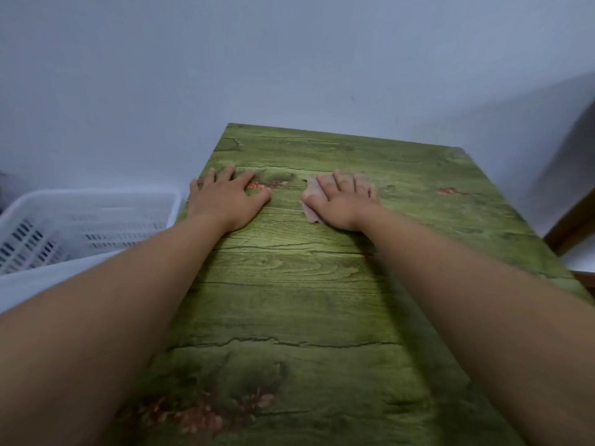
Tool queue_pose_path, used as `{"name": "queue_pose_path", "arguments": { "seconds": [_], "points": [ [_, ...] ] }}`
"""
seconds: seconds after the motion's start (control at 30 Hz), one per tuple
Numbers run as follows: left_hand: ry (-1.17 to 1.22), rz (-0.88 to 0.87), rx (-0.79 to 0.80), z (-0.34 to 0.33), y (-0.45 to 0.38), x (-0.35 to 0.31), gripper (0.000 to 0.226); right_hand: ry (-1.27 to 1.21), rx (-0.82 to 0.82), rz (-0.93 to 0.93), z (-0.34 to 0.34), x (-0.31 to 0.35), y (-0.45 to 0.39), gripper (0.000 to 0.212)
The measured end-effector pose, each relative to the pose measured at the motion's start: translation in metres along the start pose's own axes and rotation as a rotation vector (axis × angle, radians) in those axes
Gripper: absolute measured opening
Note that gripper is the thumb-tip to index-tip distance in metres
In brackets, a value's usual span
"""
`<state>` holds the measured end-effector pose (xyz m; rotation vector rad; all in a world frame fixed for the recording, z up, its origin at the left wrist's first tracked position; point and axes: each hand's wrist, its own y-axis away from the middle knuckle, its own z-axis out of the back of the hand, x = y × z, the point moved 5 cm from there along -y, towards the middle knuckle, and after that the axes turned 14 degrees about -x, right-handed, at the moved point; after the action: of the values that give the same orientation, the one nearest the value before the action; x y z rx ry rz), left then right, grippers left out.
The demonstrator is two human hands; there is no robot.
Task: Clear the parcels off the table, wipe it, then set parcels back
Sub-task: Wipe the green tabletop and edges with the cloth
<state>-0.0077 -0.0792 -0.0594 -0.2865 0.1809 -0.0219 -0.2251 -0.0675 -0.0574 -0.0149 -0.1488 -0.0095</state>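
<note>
The table (pixel 306 284) has a green top that looks like old wood, with dark lines, cracks and knots. It has some small red patches, like chipped paint. The top is flat and has straight edges.

The left hand (pixel 225 196) lies flat on the table near its left edge. Its fingers (pixel 211 177) are straight and spread a little, and the thumb sticks out to the side. It holds nothing.

The right hand (pixel 343 201) lies flat too, pressing down on a cloth (pixel 310 204). The cloth is small, soft, pale pink and crumpled. It sits on the far half of the table, and most of it is hidden under the hand. The fingers there are straight and close together.

Both bare arms reach out over the table and cover part of it.

No parcels can be seen.

A white plastic basket (pixel 80 220) with many small slots in its walls stands left of the table, close to it. A plain pale wall (pixel 289 59) is behind. At the right edge a bit of brown wood (pixel 571 226) shows.
</note>
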Motion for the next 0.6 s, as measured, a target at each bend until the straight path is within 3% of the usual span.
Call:
{"name": "queue_pose_path", "arguments": {
  "seconds": [0.6],
  "points": [
    [0.024,-0.021,0.008,0.002,0.002,0.001,0.073,-0.016,0.029,-0.059,0.007,-0.045,0.061,0.071]
  ]
}}
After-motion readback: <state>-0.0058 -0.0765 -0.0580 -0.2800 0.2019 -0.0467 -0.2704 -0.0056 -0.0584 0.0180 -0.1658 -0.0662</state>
